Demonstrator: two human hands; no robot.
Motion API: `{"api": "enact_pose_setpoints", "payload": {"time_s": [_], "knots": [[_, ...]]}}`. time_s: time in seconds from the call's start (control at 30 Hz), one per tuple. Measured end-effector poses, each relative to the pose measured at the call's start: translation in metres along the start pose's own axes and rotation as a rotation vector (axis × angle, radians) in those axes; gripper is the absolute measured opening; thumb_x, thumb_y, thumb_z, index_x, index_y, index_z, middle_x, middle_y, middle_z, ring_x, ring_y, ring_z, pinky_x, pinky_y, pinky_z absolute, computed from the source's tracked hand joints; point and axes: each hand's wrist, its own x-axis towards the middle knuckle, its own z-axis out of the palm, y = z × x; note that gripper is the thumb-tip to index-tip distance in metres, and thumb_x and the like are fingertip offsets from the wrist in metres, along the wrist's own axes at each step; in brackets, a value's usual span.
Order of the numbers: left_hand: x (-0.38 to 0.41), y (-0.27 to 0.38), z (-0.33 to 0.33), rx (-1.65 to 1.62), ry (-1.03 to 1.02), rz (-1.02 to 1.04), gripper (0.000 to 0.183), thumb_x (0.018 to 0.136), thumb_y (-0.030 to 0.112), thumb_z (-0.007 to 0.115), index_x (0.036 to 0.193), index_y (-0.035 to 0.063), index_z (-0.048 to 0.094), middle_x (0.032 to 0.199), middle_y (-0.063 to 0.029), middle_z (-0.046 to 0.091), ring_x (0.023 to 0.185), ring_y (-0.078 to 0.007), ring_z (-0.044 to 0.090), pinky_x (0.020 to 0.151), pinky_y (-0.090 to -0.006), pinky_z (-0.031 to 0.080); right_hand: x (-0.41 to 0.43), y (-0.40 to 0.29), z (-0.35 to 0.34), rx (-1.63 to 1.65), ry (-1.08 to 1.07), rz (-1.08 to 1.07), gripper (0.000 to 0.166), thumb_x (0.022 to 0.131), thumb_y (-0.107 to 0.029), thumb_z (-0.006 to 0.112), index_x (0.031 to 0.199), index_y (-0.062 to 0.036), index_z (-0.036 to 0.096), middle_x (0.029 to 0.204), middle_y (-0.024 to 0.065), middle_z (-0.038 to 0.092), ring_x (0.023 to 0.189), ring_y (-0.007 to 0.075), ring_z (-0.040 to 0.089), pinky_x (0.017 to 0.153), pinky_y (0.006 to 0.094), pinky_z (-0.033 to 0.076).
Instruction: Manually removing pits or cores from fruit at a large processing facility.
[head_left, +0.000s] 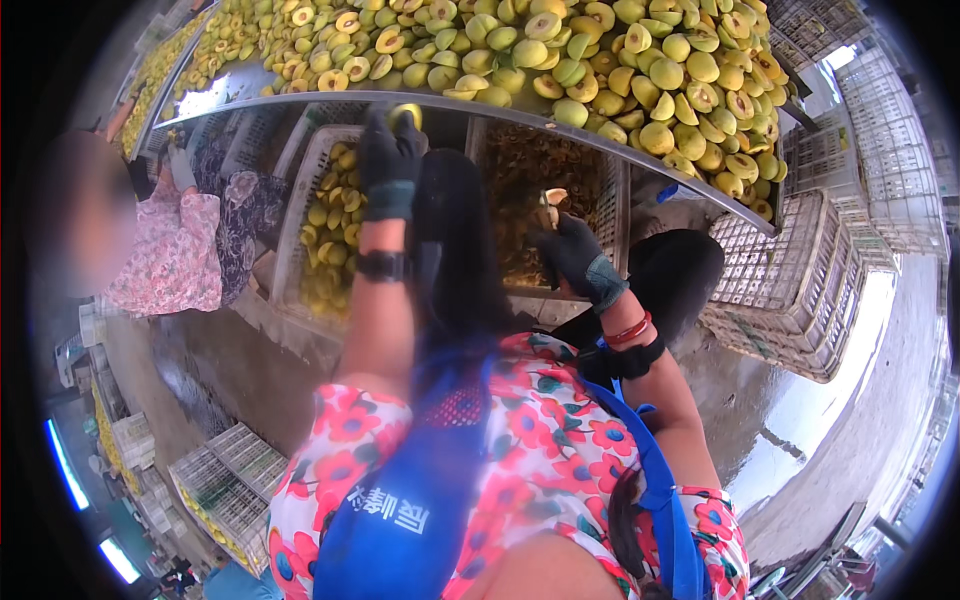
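Note:
My left hand (390, 154), in a dark glove, has a yellow-green fruit piece (407, 115) at its fingertips, just below the metal table's rim (420, 97). Below that hand stands a white plastic crate (289, 255) with fruit halves (334, 214) in it. My right hand (571, 247), gloved too, holds a small tool (550, 210) with a pale piece at its top; its exact kind cannot be made out. That hand is over a crate of brown scraps (525, 169), probably pits or cut waste. Many halved yellow-green fruits (525, 52) are heaped on the table.
Stacked white plastic crates (787, 277) stand on the floor at the right, with more crates (229, 472) at lower left. A co-worker in a floral top (169, 255) sits close at the left, with a gloved hand at the table's edge. The floor (300, 360) looks wet.

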Motion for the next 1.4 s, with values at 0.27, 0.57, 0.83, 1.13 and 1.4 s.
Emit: {"api": "enact_pose_setpoints", "payload": {"time_s": [0.27, 0.57, 0.83, 1.13, 1.4], "knots": [[0.060, -0.004, 0.091, 0.273, -0.319, 0.200, 0.055, 0.080, 0.042, 0.056, 0.124, 0.0122, 0.045, 0.104, -0.0189, 0.059, 0.097, -0.0361, 0.056, 0.082, -0.0433, 0.044, 0.006, -0.002, -0.011, -0.214, 0.070, 0.246, 0.013, 0.079, -0.012, 0.057, 0.085, -0.0006, 0.055, 0.062, 0.0035, 0.053, 0.052, 0.0100, 0.050, 0.047, 0.0264, 0.041], [0.111, -0.046, 0.174, 0.549, -0.564, -0.063, 0.036, 0.077, 0.037, 0.055, 0.102, 0.0121, 0.061, 0.097, -0.0146, 0.063, 0.089, -0.0324, 0.060, 0.075, -0.0448, 0.047, -0.005, -0.015, -0.003, -0.112, 0.086, 0.295, 0.017, 0.080, -0.016, 0.058, 0.093, -0.0048, 0.057, 0.064, 0.0033, 0.055, 0.047, 0.0089, 0.050, 0.042, 0.0262, 0.040], [0.064, -0.013, 0.107, -0.302, -0.549, -0.120, 0.030, 0.081, 0.029, 0.062, 0.097, 0.0033, 0.062, 0.083, -0.0090, 0.066, 0.079, -0.0166, 0.062, 0.071, -0.0297, 0.048, -0.003, 0.019, -0.028, -0.196, 0.113, 0.181, 0.017, 0.080, -0.012, 0.055, 0.095, -0.0045, 0.055, 0.071, 0.0035, 0.056, 0.056, 0.0090, 0.052, 0.049, 0.0267, 0.043], [0.022, 0.045, 0.049, 0.045, -1.369, 0.338, 0.029, 0.079, 0.035, 0.059, 0.100, 0.0148, 0.063, 0.091, -0.0103, 0.064, 0.091, -0.0282, 0.060, 0.081, -0.0372, 0.046, -0.001, 0.017, -0.030, -0.004, 0.188, 0.092, 0.009, 0.084, -0.011, 0.055, 0.088, -0.0038, 0.051, 0.055, 0.0001, 0.048, 0.041, 0.0094, 0.046, 0.037, 0.0243, 0.037], [0.124, -0.009, 0.147, 0.275, -0.424, 0.320, 0.044, 0.079, 0.033, 0.055, 0.119, 0.0154, 0.051, 0.114, -0.0113, 0.056, 0.103, -0.0274, 0.055, 0.086, -0.0382, 0.044, -0.001, 0.028, -0.035, -0.020, 0.217, 0.157, 0.011, 0.087, -0.017, 0.053, 0.083, -0.0082, 0.058, 0.060, -0.0015, 0.052, 0.049, 0.0044, 0.047, 0.039, 0.0225, 0.035]]}}
